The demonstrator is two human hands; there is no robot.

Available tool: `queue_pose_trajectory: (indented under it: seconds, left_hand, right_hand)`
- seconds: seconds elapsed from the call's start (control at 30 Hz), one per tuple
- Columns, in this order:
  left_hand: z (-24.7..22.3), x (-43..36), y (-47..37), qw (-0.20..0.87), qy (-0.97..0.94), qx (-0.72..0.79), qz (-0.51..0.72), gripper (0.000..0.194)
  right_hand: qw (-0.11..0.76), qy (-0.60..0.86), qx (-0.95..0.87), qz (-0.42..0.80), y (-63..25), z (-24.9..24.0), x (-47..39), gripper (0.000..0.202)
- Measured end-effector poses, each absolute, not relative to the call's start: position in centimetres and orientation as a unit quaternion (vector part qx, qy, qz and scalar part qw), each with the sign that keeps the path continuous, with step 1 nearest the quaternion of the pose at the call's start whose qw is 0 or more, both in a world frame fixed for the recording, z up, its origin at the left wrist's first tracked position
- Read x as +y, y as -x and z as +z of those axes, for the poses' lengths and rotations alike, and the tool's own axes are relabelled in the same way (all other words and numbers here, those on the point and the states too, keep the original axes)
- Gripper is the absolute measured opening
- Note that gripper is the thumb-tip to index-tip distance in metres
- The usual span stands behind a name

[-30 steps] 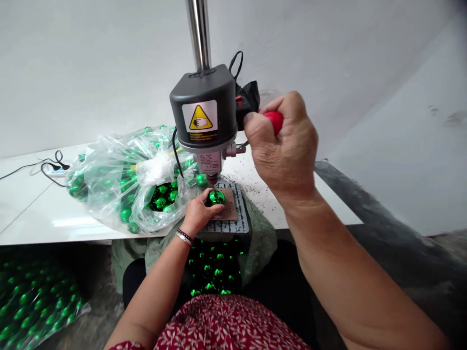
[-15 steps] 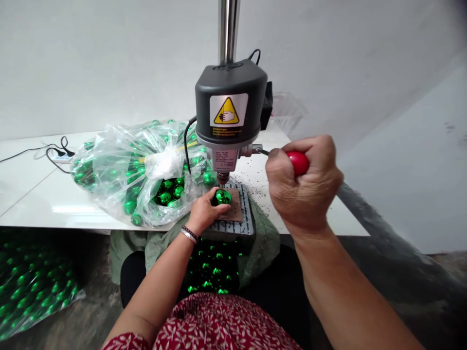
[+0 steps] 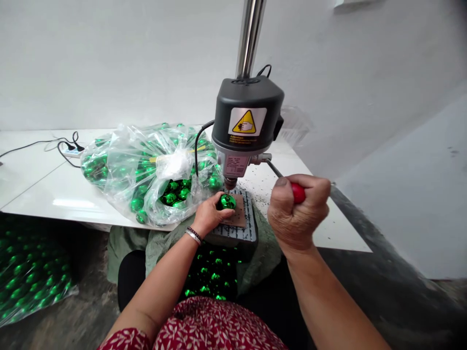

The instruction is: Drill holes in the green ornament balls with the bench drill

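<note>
My left hand (image 3: pixel 212 213) grips a shiny green ball (image 3: pixel 228 201) between thumb and fingers, on a brown board (image 3: pixel 239 215) atop the grey base (image 3: pixel 251 228) of a bench drill press (image 3: pixel 248 114). Right above the ball is the drill chuck (image 3: pixel 230 183); its tip is at the ball's top, and whether it has gone in I cannot tell. My right hand (image 3: pixel 301 209) is wrapped around the red knob (image 3: pixel 298 193) of the press's feed lever (image 3: pixel 274 168), to the right of the machine.
A clear plastic bag (image 3: pixel 120 165) of green balls lies left of the press on the white table (image 3: pixel 76 206). More balls (image 3: pixel 209 274) sit in green cloth at my lap, and another full bag (image 3: pixel 32 272) is at lower left. Dark shavings dot the table. A power strip (image 3: pixel 73 151) stands far left.
My right hand has pulled the lever's red knob downward, and the chuck now meets the ball. My left hand keeps the ball in place. The whole view has shifted slightly.
</note>
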State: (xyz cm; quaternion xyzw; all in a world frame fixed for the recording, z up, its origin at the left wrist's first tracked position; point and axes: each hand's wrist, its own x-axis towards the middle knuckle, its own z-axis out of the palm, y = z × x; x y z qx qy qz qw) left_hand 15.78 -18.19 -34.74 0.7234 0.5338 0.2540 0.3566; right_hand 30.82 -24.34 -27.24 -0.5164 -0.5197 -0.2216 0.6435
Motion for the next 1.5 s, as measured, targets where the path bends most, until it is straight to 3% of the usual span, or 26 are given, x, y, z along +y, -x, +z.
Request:
queue_pose_trajectory:
  seconds: [0.2,0.3,0.43,0.63,0.7,0.8,0.93,1.07,1.13,1.33,1.43,1.5]
  left_hand:
    - [-34.9,-18.1,-15.9,0.347,-0.729,0.528,0.262,0.051]
    - [-34.7,-18.2,-16.1,0.346,-0.725,0.529,0.273,0.045]
    - [-33.8,-19.4,-14.9,0.357,-0.725,0.512,0.292,0.040]
    - [-31.1,-22.5,-9.3,0.398,-0.774,0.465,0.163,0.058]
    - [-30.2,-22.5,-7.9,0.361,-0.771,0.493,0.180,0.056]
    - [-29.2,-20.6,-6.7,0.226,-0.772,0.549,0.229,0.036]
    - [-29.1,-17.0,-5.9,0.058,-0.755,0.630,0.171,0.041]
    - [-29.7,-15.9,-5.7,0.092,-0.759,0.645,-0.021,0.033]
    - [-30.1,-16.4,-6.0,0.107,-0.765,0.634,-0.043,0.032]
    - [-30.9,-17.3,-6.4,0.140,-0.766,0.628,0.000,0.044]
    - [-30.3,-17.3,-6.1,0.164,-0.743,0.633,0.143,0.051]
    - [-29.6,-17.6,-6.0,0.247,-0.686,0.621,0.289,0.054]
  right_hand:
    - [0.661,0.495,-0.522,-0.212,-30.7,-27.5,-24.1,0.010]
    - [0.672,0.516,-0.502,-0.176,-31.1,-23.6,-22.7,0.016]
    - [0.629,0.603,-0.488,-0.036,-31.7,-18.0,-20.9,0.021]
    - [0.628,0.627,-0.460,-0.024,-31.5,-16.9,-20.6,0.025]
    - [0.631,0.626,-0.457,-0.035,-31.4,-17.2,-20.6,0.024]
    - [0.637,0.616,-0.460,-0.050,-31.4,-17.4,-20.5,0.022]
    - [0.642,0.614,-0.455,-0.054,-31.5,-17.4,-20.4,0.020]
    - [0.639,0.614,-0.460,-0.051,-31.5,-17.4,-20.5,0.020]
    - [0.639,0.612,-0.464,-0.050,-31.5,-17.4,-20.6,0.020]
    - [0.647,0.607,-0.460,-0.030,-31.5,-17.6,-20.7,0.021]
    - [0.642,0.616,-0.456,-0.025,-31.4,-17.5,-20.8,0.023]
    - [0.639,0.619,-0.456,-0.020,-31.3,-17.5,-20.8,0.023]
